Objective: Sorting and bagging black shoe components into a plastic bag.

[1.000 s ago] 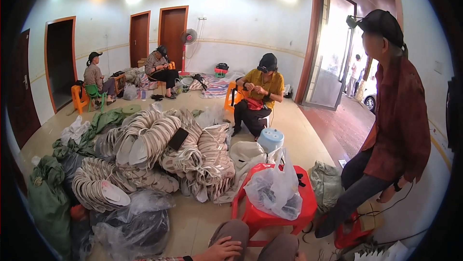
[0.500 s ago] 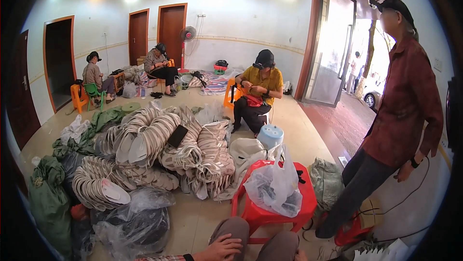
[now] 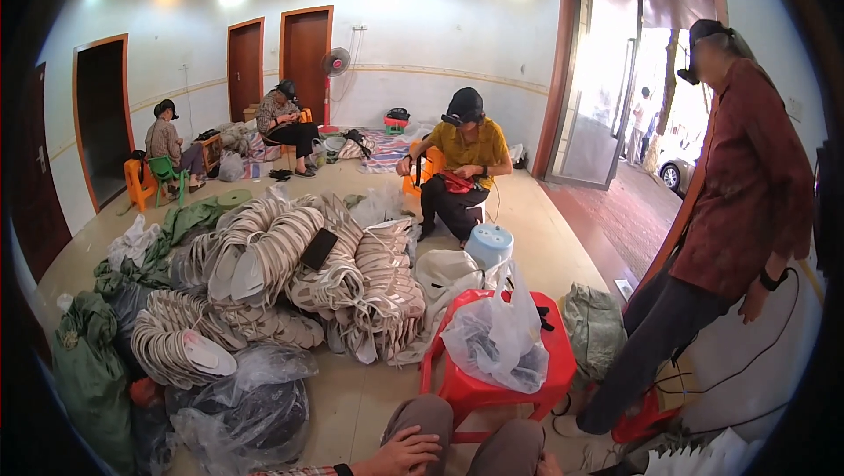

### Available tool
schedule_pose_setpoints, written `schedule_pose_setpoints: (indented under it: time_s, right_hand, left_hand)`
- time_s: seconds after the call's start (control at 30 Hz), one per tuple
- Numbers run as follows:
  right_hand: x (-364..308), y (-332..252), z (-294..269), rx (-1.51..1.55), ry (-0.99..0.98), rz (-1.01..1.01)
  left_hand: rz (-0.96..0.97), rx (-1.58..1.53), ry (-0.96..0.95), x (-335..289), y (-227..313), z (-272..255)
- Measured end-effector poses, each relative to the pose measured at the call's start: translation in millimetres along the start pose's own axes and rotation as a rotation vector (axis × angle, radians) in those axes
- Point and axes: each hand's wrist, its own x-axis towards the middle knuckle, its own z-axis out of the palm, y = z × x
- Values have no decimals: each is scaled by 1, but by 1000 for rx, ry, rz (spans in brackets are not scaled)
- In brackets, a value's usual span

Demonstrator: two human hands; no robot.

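Note:
My left hand [image 3: 406, 452] lies on my left knee with its fingers spread over the grey trouser leg, holding nothing. Only a small part of my right hand [image 3: 549, 465] shows at the lower edge, against my right knee; its fingers are mostly hidden. Just ahead of my knees stands a red plastic stool [image 3: 561, 362] bearing a clear plastic bag [image 3: 497, 344] with its handles up. To the left is a large heap of beige shoe uppers [image 3: 277, 247] in bundled rows, with a black phone [image 3: 318, 249] on top.
Dark bagged goods [image 3: 242, 414] and a green sack [image 3: 88, 379] lie at left. A blue bucket [image 3: 491, 246] is beyond the stool. A person in a yellow shirt [image 3: 475, 149] sits ahead; another in dark red [image 3: 743, 186] stands at right near cables. Two more sit far left.
The standing person at right has leaned forward and lowered their head. The yellow-shirted person's hands have moved apart, one out to the left. My left hand stays on my knee.

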Motion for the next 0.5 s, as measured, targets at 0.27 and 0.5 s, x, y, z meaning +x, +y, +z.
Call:
schedule_pose_setpoints:
  time_s: [0.27,0.5]
  right_hand:
    - [6,6,-5,-32,-31,33]
    - [14,16,-1,-61,-61,79]
  left_hand:
    - [-7,3,-1,0,4,-2]
    - [-13,-9,0,-2,2,-1]
